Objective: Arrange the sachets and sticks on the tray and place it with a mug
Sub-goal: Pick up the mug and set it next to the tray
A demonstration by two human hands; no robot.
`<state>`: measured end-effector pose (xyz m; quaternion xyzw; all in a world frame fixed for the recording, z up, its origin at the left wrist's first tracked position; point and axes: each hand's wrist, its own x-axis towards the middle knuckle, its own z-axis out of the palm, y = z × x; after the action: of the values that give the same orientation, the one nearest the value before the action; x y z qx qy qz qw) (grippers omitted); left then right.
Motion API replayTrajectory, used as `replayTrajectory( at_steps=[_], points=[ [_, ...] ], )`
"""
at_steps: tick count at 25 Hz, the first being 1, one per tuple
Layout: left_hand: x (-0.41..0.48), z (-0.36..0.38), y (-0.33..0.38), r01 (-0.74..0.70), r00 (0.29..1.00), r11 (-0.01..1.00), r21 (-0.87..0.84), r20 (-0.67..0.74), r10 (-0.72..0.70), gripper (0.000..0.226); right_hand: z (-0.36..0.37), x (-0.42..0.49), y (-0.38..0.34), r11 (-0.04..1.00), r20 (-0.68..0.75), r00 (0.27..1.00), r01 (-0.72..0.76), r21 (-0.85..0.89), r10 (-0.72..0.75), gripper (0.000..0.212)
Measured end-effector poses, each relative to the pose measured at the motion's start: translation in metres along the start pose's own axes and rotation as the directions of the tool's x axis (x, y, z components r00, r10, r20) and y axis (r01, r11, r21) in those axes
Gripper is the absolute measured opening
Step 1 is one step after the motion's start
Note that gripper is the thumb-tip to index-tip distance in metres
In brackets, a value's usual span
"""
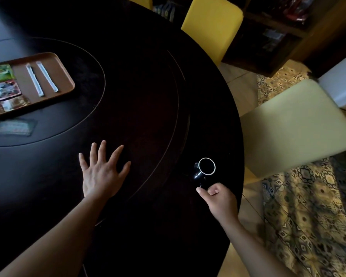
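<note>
The left hand (102, 174) is laid flat on the dark worktop (148, 96), its fingers (116, 152) spread. The black mug (206, 168) stands upright near the worktop's right edge. The right hand (220, 198) is held against the mug's near side, fingers curled; a firm grip cannot be confirmed in the dim light. Well apart, at far left, the brown tray (64, 84) carries two white sticks (41, 79) beside coloured sachets (4, 86).

Left hand (102, 172) flat, fingers splayed toward 12 o'clock | right hand (218, 198) curled, thumb and forefinger pinched, toward 11 o'clock
</note>
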<state>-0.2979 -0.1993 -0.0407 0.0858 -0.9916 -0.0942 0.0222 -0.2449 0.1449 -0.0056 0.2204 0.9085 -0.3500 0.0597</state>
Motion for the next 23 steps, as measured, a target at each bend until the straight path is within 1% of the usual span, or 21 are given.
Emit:
replayTrajectory(
  at_steps=[3,6,8,9,10,11,12,13,14,15,17,19,21,23],
  points=[
    [0.0,0.0,0.001,-0.004,1.0,1.0,-0.01,-0.005,0.004,0.065,0.013,-0.001,0.001,0.999,-0.072,0.996,0.046,0.023,-0.044,0.032],
    [0.0,-0.002,0.001,-0.003,1.0,1.0,-0.009,-0.001,0.003,0.065,0.011,-0.001,0.003,0.987,-0.146,0.976,0.153,-0.059,-0.16,0.029],
    [0.0,-0.003,0.002,-0.002,1.0,1.0,-0.011,0.001,0.002,0.065,0.004,0.0,0.006,0.977,-0.158,0.966,0.19,-0.094,-0.203,0.031],
    [0.0,-0.003,0.002,-0.002,1.0,1.0,-0.007,0.001,0.002,0.065,0.0,0.001,0.005,0.981,-0.154,0.97,0.179,-0.078,-0.189,0.033],
    [0.0,-0.003,0.002,-0.003,1.0,1.0,-0.002,0.002,0.003,0.065,-0.004,0.003,0.004,0.99,-0.149,0.979,0.139,-0.009,-0.139,0.034],
    [0.0,-0.004,0.002,-0.002,1.0,1.0,0.001,0.001,0.002,0.065,-0.009,0.008,0.001,0.987,-0.148,0.989,0.043,0.157,-0.02,0.033],
    [0.0,-0.004,0.002,-0.002,1.0,1.0,0.001,0.0,0.002,0.065,-0.012,0.013,-0.003,0.91,-0.127,0.982,-0.078,0.407,0.141,0.028],
    [0.0,-0.004,0.002,-0.001,1.0,1.0,0.0,-0.002,0.001,0.065,-0.016,0.017,-0.008,0.735,-0.039,0.955,-0.201,0.647,0.295,0.022],
    [0.0,-0.003,0.002,0.001,1.0,1.0,0.002,-0.002,-0.001,0.065,-0.019,0.018,-0.013,0.54,0.075,0.921,-0.288,0.791,0.382,0.018],
    [0.0,-0.003,0.002,0.001,1.0,1.0,0.004,-0.001,-0.001,0.066,-0.02,0.018,-0.015,0.417,0.17,0.898,-0.347,0.84,0.405,0.017],
    [0.001,-0.003,0.002,0.003,1.0,1.0,0.005,-0.003,-0.003,0.068,-0.018,0.016,-0.019,0.244,0.326,0.866,-0.433,0.868,0.378,0.017],
    [0.0,-0.003,0.002,0.005,1.0,1.0,0.006,-0.002,-0.005,0.068,-0.011,0.013,-0.021,0.085,0.439,0.827,-0.496,0.864,0.351,0.017],
    [0.0,-0.002,0.002,0.001,1.0,1.0,0.009,-0.005,-0.001,0.067,-0.004,0.012,-0.021,-0.01,0.502,0.802,-0.528,0.849,0.324,0.014],
    [0.0,-0.002,0.001,-0.001,1.0,1.0,0.011,-0.009,0.001,0.065,0.0,0.013,-0.019,-0.062,0.542,0.783,-0.552,0.832,0.306,0.015]
  ],
)
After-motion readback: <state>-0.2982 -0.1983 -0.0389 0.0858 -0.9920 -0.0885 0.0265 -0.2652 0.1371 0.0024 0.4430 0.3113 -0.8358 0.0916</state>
